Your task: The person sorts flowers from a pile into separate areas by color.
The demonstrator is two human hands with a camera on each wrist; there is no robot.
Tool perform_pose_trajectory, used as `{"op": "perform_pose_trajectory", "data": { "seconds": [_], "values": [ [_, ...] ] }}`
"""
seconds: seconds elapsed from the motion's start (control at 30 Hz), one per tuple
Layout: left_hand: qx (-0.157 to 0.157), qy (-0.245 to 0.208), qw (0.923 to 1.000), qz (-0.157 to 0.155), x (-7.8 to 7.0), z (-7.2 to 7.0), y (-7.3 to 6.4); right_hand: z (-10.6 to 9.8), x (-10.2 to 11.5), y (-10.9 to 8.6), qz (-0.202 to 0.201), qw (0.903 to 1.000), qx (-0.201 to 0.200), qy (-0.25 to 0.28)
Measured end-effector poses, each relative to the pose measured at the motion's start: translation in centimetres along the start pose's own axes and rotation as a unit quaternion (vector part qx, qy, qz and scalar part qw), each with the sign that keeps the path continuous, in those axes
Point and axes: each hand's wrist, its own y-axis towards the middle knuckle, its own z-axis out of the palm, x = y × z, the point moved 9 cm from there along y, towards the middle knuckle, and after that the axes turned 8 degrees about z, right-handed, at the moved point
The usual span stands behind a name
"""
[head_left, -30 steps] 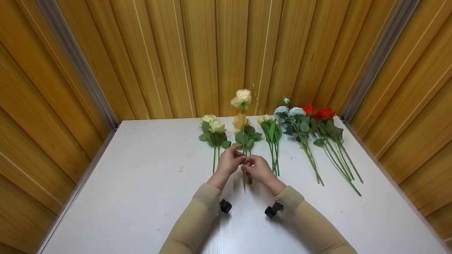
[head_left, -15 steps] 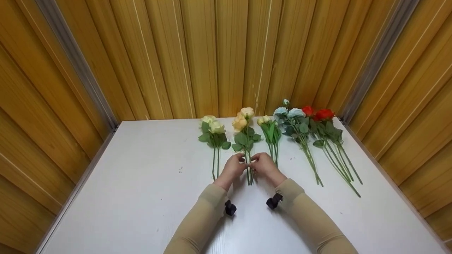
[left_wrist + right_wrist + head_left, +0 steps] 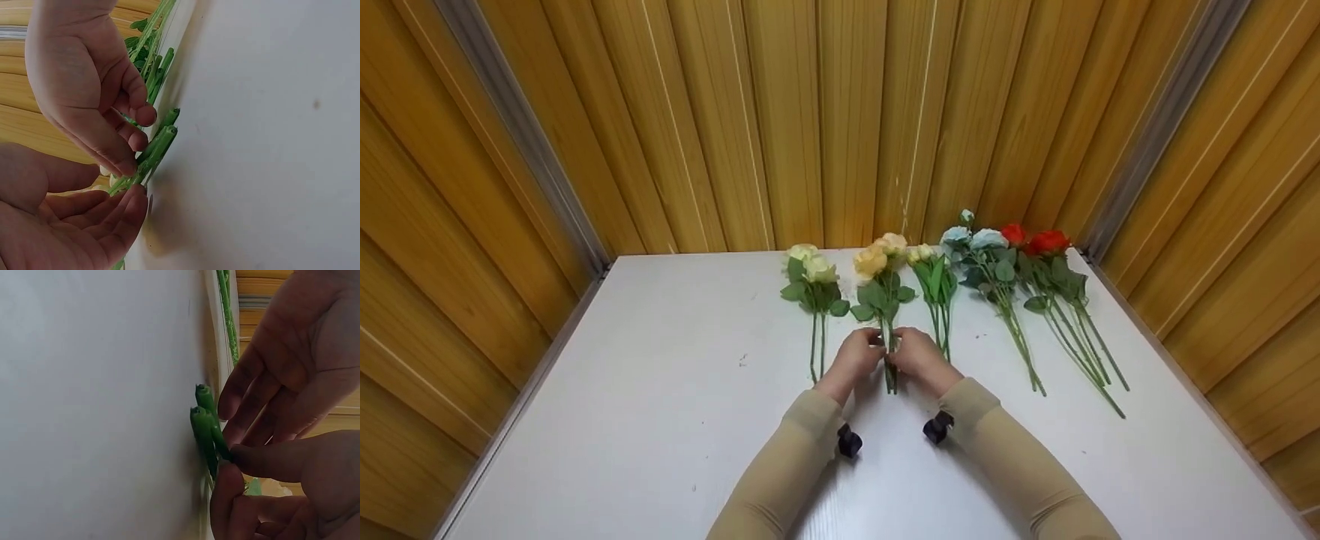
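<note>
In the head view, the peach and pale-peach roses (image 3: 871, 262) lie at the table's middle back, their stems running toward the person. The right hand (image 3: 919, 354) pinches the green stems (image 3: 203, 433) near their cut ends; thumb and finger meet on them in the right wrist view. From the other side the left hand (image 3: 857, 358) touches the same stems, its fingers (image 3: 132, 211) loosely bent and its thumb apart from them. Cream roses (image 3: 814, 266) lie left of the left hand. Beyond the right hand are small yellow-green blooms (image 3: 924, 253) with long leaves.
Pale-blue flowers (image 3: 988, 240) and red flowers (image 3: 1048, 242) lie farther right, long stems slanting toward the front. They rest on a white table (image 3: 660, 390). Wood-patterned walls (image 3: 787, 127) rise at the back and both sides.
The pale-peach rose, held upright a second ago, has come down beside the orange-peach one and shifted slightly right. Both hands have lowered a little onto the stems.
</note>
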Motion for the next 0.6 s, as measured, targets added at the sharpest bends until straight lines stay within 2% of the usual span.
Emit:
{"op": "perform_pose_trajectory", "data": {
  "seconds": [0.13,0.37,0.5,0.6],
  "values": [
    [0.002,0.007,0.9999,-0.008,0.0,-0.1,0.1,-0.3,0.1,0.0,-0.008,0.9999,-0.006,-0.010],
    [0.017,0.026,0.9991,-0.030,0.1,-0.8,0.0,-0.7,-0.1,-0.3,0.008,0.9998,-0.002,-0.017],
    [0.028,0.027,0.9990,-0.020,-0.2,-2.7,-0.4,-1.6,0.1,-0.6,-0.003,0.9998,0.014,-0.011],
    [0.022,0.031,0.9992,-0.015,-0.2,-5.4,-0.6,-2.7,0.1,-0.9,-0.012,0.9994,0.030,-0.009]
  ]
}}
